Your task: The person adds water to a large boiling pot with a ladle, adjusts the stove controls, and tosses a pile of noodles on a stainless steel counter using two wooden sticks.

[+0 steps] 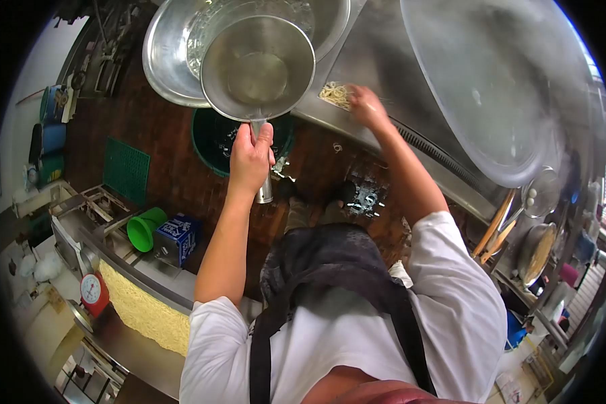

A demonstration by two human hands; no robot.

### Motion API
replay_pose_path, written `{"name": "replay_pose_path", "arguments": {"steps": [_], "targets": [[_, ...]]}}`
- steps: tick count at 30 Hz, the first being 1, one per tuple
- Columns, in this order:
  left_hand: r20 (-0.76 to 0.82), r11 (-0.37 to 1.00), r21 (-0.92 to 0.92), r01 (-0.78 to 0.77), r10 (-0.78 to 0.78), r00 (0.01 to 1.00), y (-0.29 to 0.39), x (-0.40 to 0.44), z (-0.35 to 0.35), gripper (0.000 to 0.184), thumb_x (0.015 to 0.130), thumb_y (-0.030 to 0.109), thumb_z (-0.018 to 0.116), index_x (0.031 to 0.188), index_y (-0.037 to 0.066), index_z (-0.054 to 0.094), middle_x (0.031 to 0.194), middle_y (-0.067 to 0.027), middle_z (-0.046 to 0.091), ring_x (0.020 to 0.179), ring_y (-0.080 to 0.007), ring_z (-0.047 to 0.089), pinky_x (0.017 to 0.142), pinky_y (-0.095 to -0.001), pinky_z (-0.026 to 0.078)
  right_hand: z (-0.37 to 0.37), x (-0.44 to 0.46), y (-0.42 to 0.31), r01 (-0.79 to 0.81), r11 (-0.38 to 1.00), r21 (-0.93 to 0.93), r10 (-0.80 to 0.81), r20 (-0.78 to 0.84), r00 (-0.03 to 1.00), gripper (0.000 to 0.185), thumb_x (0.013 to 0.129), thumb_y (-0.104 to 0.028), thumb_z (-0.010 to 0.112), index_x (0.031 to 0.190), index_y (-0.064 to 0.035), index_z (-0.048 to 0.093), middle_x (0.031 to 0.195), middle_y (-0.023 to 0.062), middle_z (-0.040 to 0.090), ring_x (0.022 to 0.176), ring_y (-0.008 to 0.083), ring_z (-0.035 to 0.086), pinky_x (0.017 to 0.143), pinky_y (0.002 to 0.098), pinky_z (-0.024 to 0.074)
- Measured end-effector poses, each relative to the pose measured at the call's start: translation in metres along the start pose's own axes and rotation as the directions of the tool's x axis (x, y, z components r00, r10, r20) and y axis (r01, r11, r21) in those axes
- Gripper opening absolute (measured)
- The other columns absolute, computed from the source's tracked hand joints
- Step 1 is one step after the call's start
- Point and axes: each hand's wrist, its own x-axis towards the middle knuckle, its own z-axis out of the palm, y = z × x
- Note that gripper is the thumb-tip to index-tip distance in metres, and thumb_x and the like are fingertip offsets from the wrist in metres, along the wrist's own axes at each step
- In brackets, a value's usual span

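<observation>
My left hand (251, 159) is closed around the tubular handle of a round metal saucepan (212, 77). The pan is held over the near rim of a wide steel basin (161, 71), and a little clear liquid seems to lie in its bottom. On the steel counter (367, 50) sits a small heap of pale noodles (334, 95). My right hand (368, 108) is at the right side of that heap, its fingers curled downward and blurred. Whether they grip any noodles cannot be made out.
A large steaming vessel (478, 87) fills the upper right. Below the basin stands a dark green tub (205, 145) on a wet floor. A strainer (542, 192) hangs at right. At lower left are a red scale (94, 293), a yellow sheet (145, 310) and a green bucket (141, 232).
</observation>
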Motion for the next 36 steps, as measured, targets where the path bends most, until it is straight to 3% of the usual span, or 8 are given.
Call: {"name": "replay_pose_path", "arguments": {"steps": [4, 13, 22, 25, 29, 31, 32, 36], "targets": [[-0.016, 1.0, 0.011, 0.016, -0.016, 1.0, 0.0, -0.002, -0.009, 0.034, 0.1, 0.036, 0.06, 0.097, 0.003, 0.054, 0.072, -0.0014, 0.054, 0.052, -0.0098, 0.053, 0.048, -0.0272, 0.044, -0.018, -0.01, 0.017, -0.444, 0.874, -0.2, 0.485, 0.29, 0.825, 0.06, 0.099, -0.049, 0.05, 0.122, 0.0057, 0.059, 0.118, 0.0293, 0.064, 0.113, 0.0433, 0.06, 0.098, 0.0472, 0.0465], [-0.008, 0.998, 0.06, 0.013, -0.013, 1.0, -0.002, -0.007, -0.015, 0.034, 0.101, 0.036, 0.057, 0.092, 0.004, 0.052, 0.075, -0.0027, 0.054, 0.05, -0.01, 0.053, 0.044, -0.0267, 0.042, 0.075, 0.053, -0.045, -0.27, 0.962, -0.044, 0.272, 0.044, 0.961, 0.073, 0.099, -0.06, 0.04, 0.12, 0.0083, 0.056, 0.121, 0.0316, 0.058, 0.117, 0.0453, 0.055, 0.1, 0.051, 0.045], [0.003, 0.997, 0.053, 0.051, -0.051, 0.999, -0.002, -0.011, -0.003, 0.035, 0.1, 0.038, 0.06, 0.095, 0.004, 0.053, 0.074, -0.0023, 0.054, 0.051, -0.0102, 0.053, 0.046, -0.0266, 0.043, 0.06, 0.03, -0.046, 0.011, 0.996, -0.09, -0.017, -0.068, 0.998, 0.049, 0.095, -0.048, 0.054, 0.089, -0.0023, 0.07, 0.089, 0.0226, 0.069, 0.087, 0.0439, 0.065, 0.081, 0.0507, 0.0535], [0.031, 0.994, 0.093, 0.063, -0.067, 0.997, -0.001, -0.012, 0.005, 0.034, 0.1, 0.037, 0.06, 0.095, 0.005, 0.053, 0.074, -0.0022, 0.054, 0.051, -0.0095, 0.053, 0.045, -0.0261, 0.042, 0.051, 0.027, -0.035, -0.18, 0.984, 0.013, 0.175, -0.307, 0.935, 0.037, 0.091, -0.037, 0.059, 0.08, -0.0025, 0.07, 0.08, 0.0229, 0.069, 0.078, 0.0436, 0.066, 0.074, 0.051, 0.0541], [0.089, 0.981, 0.162, 0.108, -0.123, 0.988, 0.002, -0.021, 0.017, 0.032, 0.099, 0.034, 0.061, 0.096, 0.003, 0.053, 0.073, -0.0029, 0.054, 0.051, -0.0099, 0.052, 0.046, -0.0269, 0.042, 0.012, 0.04, 0.013, -0.313, 0.677, 0.666, 0.512, -0.122, 0.85, 0.034, 0.088, -0.032, 0.061, 0.086, 0.0007, 0.071, 0.072, 0.0202, 0.068, 0.06, 0.0316, 0.063, 0.062, 0.0435, 0.0514], [0.136, 0.977, 0.17, 0.127, -0.151, 0.979, 0.003, -0.026, 0.022, 0.031, 0.099, 0.032, 0.061, 0.096, 0.003, 0.053, 0.072, -0.0033, 0.054, 0.051, -0.0101, 0.052, 0.046, -0.0269, 0.042, -0.015, 0.041, 0.015, 0.058, 0.665, 0.745, 0.268, -0.311, 0.912, 0.028, 0.093, -0.027, 0.063, 0.091, -0.0006, 0.071, 0.073, 0.0041, 0.067, 0.058, 0.0155, 0.058, 0.055, 0.0339, 0.0473], [0.15, 0.972, 0.199, 0.129, -0.16, 0.976, 0.002, -0.028, 0.024, 0.032, 0.098, 0.033, 0.062, 0.097, 0.002, 0.054, 0.072, -0.0048, 0.056, 0.051, -0.0117, 0.053, 0.048, -0.0286, 0.043, -0.06, 0.027, -0.025, -0.132, 0.431, 0.893, 0.423, -0.07, 0.903, 0.026, 0.094, -0.027, 0.063, 0.095, -0.0017, 0.07, 0.075, 0.0068, 0.067, 0.056, 0.0156, 0.058, 0.053, 0.0313, 0.0476], [0.197, 0.907, 0.391, 0.156, -0.248, 0.949, 0.007, -0.034, 0.035, 0.043, 0.092, 0.037, 0.066, 0.107, -0.003, 0.058, 0.082, -0.0182, 0.066, 0.068, -0.0303, 0.065, 0.066, -0.0412, 0.051, -0.144, 0.014, -0.098, 0.076, 0.566, 0.821, 0.196, -0.224, 0.955, 0.026, 0.093, -0.027, 0.066, 0.091, -0.0007, 0.068, 0.072, 0.0046, 0.064, 0.058, 0.0135, 0.059, 0.052, 0.0303, 0.0469]]}}
